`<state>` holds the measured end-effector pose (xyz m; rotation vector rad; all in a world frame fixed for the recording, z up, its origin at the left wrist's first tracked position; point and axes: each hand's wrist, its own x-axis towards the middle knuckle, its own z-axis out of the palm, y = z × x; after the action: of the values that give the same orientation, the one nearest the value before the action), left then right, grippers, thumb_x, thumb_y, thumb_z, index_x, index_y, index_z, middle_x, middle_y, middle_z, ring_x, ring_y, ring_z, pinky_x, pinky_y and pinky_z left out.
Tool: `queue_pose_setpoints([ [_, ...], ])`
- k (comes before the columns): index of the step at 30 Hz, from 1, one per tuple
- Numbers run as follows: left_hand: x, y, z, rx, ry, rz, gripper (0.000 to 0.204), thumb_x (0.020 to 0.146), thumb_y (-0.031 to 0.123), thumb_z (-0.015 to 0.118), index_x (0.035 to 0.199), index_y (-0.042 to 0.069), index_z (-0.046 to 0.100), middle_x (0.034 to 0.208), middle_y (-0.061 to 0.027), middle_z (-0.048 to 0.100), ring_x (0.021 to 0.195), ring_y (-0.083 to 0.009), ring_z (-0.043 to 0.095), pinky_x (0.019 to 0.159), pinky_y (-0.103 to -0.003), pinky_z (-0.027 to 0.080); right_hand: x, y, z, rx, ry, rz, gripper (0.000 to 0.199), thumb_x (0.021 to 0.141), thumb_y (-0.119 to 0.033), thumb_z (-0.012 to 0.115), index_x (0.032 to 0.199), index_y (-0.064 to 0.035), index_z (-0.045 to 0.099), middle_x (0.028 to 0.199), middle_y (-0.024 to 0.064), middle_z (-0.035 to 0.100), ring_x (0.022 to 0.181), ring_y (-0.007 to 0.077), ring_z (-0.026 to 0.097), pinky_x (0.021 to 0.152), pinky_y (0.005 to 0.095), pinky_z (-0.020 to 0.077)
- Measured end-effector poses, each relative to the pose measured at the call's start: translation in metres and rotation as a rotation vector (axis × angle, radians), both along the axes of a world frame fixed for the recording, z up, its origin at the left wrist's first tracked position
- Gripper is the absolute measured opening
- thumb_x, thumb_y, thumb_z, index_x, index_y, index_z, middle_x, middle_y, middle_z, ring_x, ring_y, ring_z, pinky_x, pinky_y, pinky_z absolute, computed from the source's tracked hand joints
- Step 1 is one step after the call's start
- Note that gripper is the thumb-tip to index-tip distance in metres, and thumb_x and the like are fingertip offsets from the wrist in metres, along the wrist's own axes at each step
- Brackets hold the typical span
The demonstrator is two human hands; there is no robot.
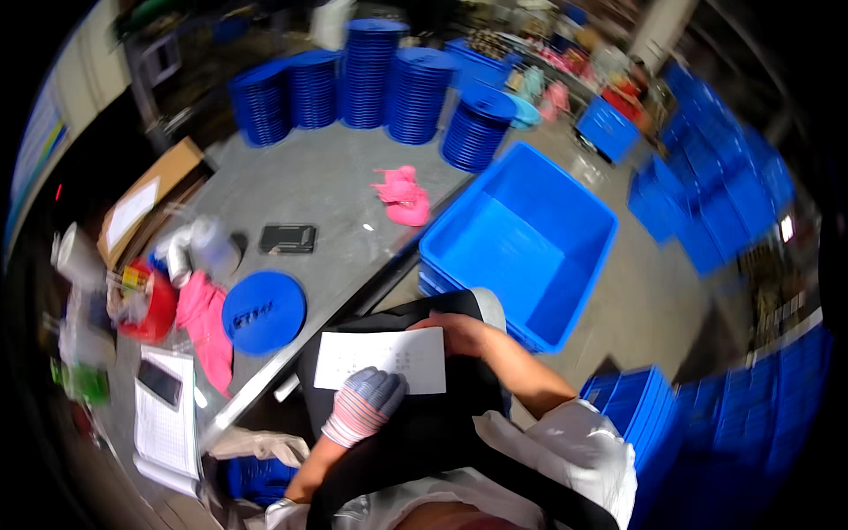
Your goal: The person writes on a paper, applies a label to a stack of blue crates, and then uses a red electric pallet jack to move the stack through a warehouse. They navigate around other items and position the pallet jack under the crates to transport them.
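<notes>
A white sheet of paper (424, 362) with faint rows of marks lies over my lap on dark cloth. My left hand (365, 402), in a grey and striped glove, is closed at the sheet's lower edge, with its fingers on the paper and its thumb hidden. Bare, my right hand (461, 335) grips the upper right edge, its fingers partly behind the sheet. On the grey table to the left, a round blue disc (263, 313) with dark lettering is the nearest loose piece.
Stacked blue discs (364, 79) line the table's (331, 177) far side. A black case (288, 238), pink gloves (405, 196), a red container (150, 305) and a phone (160, 383) on papers lie there. To the right stands a large blue bin (508, 234); more blue crates (715, 190) lie beyond.
</notes>
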<state>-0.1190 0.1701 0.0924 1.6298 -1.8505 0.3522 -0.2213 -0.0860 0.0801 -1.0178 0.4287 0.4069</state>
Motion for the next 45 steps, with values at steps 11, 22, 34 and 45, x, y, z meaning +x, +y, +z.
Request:
queue_pose_setpoints([
  [11, 0.032, -0.061, -0.077, 0.458, -0.04, 0.007, 0.037, 0.073, 0.029, 0.065, 0.104, 0.01, 0.061, 0.115, -0.0134, 0.058, 0.113, -0.0325, 0.049, 0.099, -0.049, 0.033, -0.053, -0.064, -0.069, -1.372, -0.422, -0.101, 0.031, 0.082, -0.014, 0.056, 0.113, -0.0108, 0.058, 0.1, 0.0113, 0.065, 0.082, 0.0294, 0.064, 0.072, 0.0373, 0.0504],
  [22, 0.066, -0.091, -0.11, 0.652, 0.231, -0.083, 0.025, 0.073, 0.026, 0.064, 0.095, 0.013, 0.064, 0.104, -0.007, 0.064, 0.107, -0.0268, 0.055, 0.1, -0.048, 0.033, 0.015, -0.089, -0.109, -1.143, -0.523, -0.002, 0.024, 0.089, -0.015, 0.054, 0.111, -0.0055, 0.055, 0.096, 0.0123, 0.064, 0.085, 0.0285, 0.064, 0.073, 0.0372, 0.0519],
  [34, 0.056, -0.03, -0.019, 0.931, 0.439, -0.079, 0.026, 0.078, 0.026, 0.057, 0.099, 0.013, 0.066, 0.11, -0.0074, 0.063, 0.113, -0.0278, 0.053, 0.104, -0.046, 0.031, -0.013, -0.068, -0.037, -1.089, 0.078, 0.145, 0.026, 0.088, -0.021, 0.046, 0.112, -0.0134, 0.052, 0.093, 0.0173, 0.064, 0.084, 0.037, 0.061, 0.075, 0.0471, 0.048],
  [45, 0.003, -0.034, 0.071, 1.355, 0.592, 0.396, 0.031, 0.083, 0.034, 0.051, 0.099, 0.012, 0.066, 0.101, -0.012, 0.065, 0.097, -0.0317, 0.06, 0.086, -0.043, 0.046, -0.019, 0.016, 0.078, -0.928, 0.122, -0.1, 0.018, 0.087, -0.016, 0.053, 0.103, -0.0093, 0.057, 0.075, 0.0144, 0.064, 0.058, 0.0259, 0.063, 0.056, 0.0398, 0.0502],
])
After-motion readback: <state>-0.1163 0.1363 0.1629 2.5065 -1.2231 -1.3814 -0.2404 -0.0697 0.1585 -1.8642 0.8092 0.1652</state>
